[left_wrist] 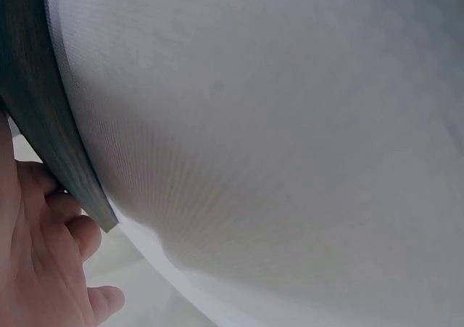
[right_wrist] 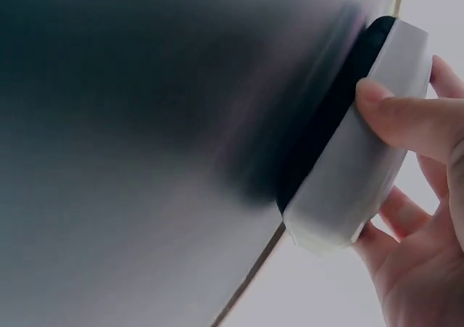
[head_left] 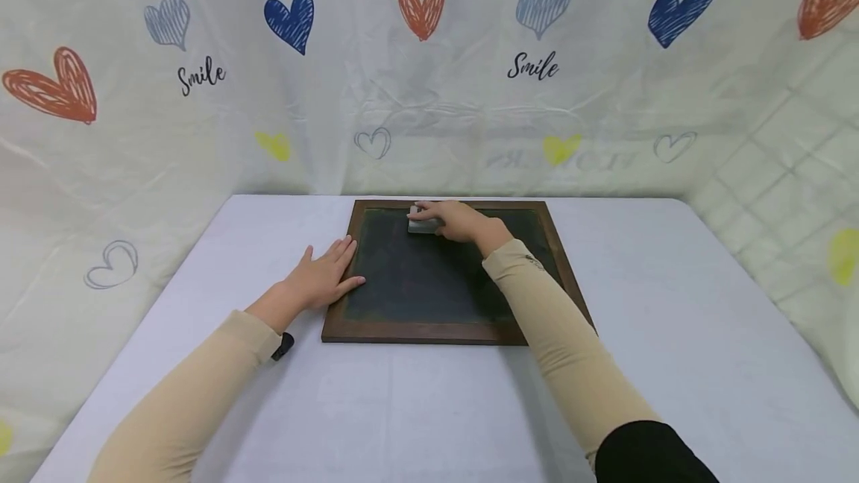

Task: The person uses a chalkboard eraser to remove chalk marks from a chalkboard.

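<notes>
A dark chalkboard in a brown wooden frame lies flat on the table. My right hand grips a white eraser with a black felt pad and presses it on the board near the far edge. In the right wrist view the thumb and fingers curl round the eraser. My left hand lies flat with straight fingers on the frame's left side. The left wrist view shows those fingers beside the frame's edge.
The table has a pale lilac cloth. A white curtain printed with hearts and the word Smile hangs behind and to both sides. A small black object sits at my left wrist.
</notes>
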The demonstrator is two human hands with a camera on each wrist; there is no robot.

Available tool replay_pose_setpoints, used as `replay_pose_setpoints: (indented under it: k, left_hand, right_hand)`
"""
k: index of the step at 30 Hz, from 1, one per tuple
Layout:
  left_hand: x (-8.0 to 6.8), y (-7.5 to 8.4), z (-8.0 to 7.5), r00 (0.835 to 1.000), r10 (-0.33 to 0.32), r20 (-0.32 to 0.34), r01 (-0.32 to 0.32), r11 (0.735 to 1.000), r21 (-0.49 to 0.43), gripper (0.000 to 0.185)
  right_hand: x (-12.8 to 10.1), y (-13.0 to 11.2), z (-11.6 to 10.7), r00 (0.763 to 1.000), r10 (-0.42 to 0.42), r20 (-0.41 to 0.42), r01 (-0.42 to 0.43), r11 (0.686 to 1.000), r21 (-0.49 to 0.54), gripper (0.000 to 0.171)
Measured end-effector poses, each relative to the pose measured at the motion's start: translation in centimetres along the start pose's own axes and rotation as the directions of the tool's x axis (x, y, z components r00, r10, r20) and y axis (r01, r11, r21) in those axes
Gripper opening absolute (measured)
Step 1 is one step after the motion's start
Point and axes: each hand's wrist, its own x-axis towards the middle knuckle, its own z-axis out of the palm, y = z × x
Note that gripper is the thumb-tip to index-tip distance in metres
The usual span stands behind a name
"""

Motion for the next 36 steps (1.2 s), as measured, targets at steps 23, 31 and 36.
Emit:
replay_pose_setpoints:
  k: [23, 31, 36]
  left_hand:
    - [0.1, -0.4, 0.1, 1.0, -0.005, -0.001, 0.005, 1.0, 0.021, 0.082]
    - [0.0, -0.3, 0.0, 1.0, -0.006, 0.017, 0.006, 1.0, 0.005, 0.083]
    - [0.2, -0.3, 0.0, 1.0, -0.006, 0.015, 0.006, 1.0, 0.01, 0.083]
  right_hand:
    - [-4.4, 3.1, -1.5, 0.999, 0.033, 0.015, -0.033, 0.999, 0.012, 0.064]
    - [-2.4, -0.4, -0.7, 0.994, -0.076, 0.073, 0.08, 0.996, -0.048, 0.065]
    - [-3.5, 0.1, -1.0, 0.995, -0.061, 0.076, 0.066, 0.996, -0.059, 0.066]
